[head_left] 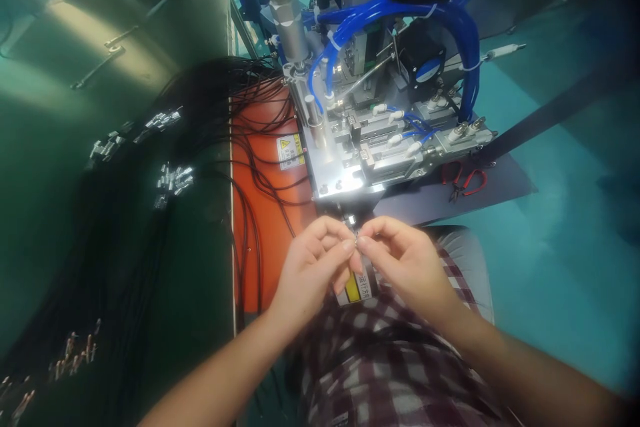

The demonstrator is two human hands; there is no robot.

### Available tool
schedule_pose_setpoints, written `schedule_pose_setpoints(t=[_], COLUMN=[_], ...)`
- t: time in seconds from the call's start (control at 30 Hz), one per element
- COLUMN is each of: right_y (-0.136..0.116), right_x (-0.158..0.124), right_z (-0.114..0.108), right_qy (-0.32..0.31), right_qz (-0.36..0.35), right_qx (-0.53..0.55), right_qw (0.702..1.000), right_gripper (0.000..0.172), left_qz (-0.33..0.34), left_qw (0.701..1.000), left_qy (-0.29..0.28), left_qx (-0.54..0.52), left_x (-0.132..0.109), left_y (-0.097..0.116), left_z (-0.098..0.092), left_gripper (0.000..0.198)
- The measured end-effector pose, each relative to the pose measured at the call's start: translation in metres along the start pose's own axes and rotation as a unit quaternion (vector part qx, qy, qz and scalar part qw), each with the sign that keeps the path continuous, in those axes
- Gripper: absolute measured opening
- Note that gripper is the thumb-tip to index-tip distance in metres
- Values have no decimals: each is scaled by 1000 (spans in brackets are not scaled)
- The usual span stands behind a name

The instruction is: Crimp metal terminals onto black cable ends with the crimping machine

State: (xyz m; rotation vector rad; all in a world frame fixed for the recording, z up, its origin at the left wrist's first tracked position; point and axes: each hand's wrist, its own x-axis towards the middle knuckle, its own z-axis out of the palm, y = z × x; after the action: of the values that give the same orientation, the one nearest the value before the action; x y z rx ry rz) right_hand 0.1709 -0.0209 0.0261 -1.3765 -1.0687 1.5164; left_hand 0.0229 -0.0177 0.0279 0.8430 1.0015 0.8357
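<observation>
My left hand (320, 257) and my right hand (400, 250) meet just in front of the machine, fingertips almost touching. Both are closed in a pinch around something tiny at the point where they meet. Fingers cover most of it, so I cannot make out its kind. A small bright metal part (351, 219) shows right above the fingertips, by the machine's front edge. Below the hands is a yellow and white label (353, 288) with printed characters. The machine (350, 177) has a shiny metal plate, cylinders and blue air tubes (400, 10).
Black cables (255, 173) run over the orange surface (273, 247) to the green table (200, 280) on the left. Bundled cables there end in silvery connectors (174, 180) and bare copper-coloured tips (75, 353). Red-handled pliers (465, 185) lie right of the machine.
</observation>
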Motion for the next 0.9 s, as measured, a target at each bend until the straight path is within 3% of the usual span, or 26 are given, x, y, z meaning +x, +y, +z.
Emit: schedule_pose_setpoints(t=[0.17, 0.33, 0.5, 0.67, 0.77, 0.9], right_y=[3, 9, 10, 11, 8, 1], right_x=[-2, -9, -9, -10, -11, -8], right_z=[-1, -1, -1, 1, 1, 0], right_qy=[-51, 1, -10, 1, -24, -67], right_qz=[48, -51, 2, -30, 17, 77], right_qx=[39, -81, -35, -43, -8, 64], right_qw=[997, 995, 999, 999, 1000, 993], right_gripper=[24, 16, 19, 18, 21, 27], left_qz=[-1, -17, -61, -42, -8, -23], left_qw=[999, 1000, 998, 994, 995, 999], left_qy=[-24, 12, 13, 50, 63, 36], left_qx=[-24, 15, 13, 83, 73, 9], left_x=[0, -1, 0, -2, -5, -5], left_y=[0, 0, 4, 3, -1, -3], left_z=[1, 2, 2, 4, 5, 6], left_gripper=[13, 17, 16, 17, 15, 14])
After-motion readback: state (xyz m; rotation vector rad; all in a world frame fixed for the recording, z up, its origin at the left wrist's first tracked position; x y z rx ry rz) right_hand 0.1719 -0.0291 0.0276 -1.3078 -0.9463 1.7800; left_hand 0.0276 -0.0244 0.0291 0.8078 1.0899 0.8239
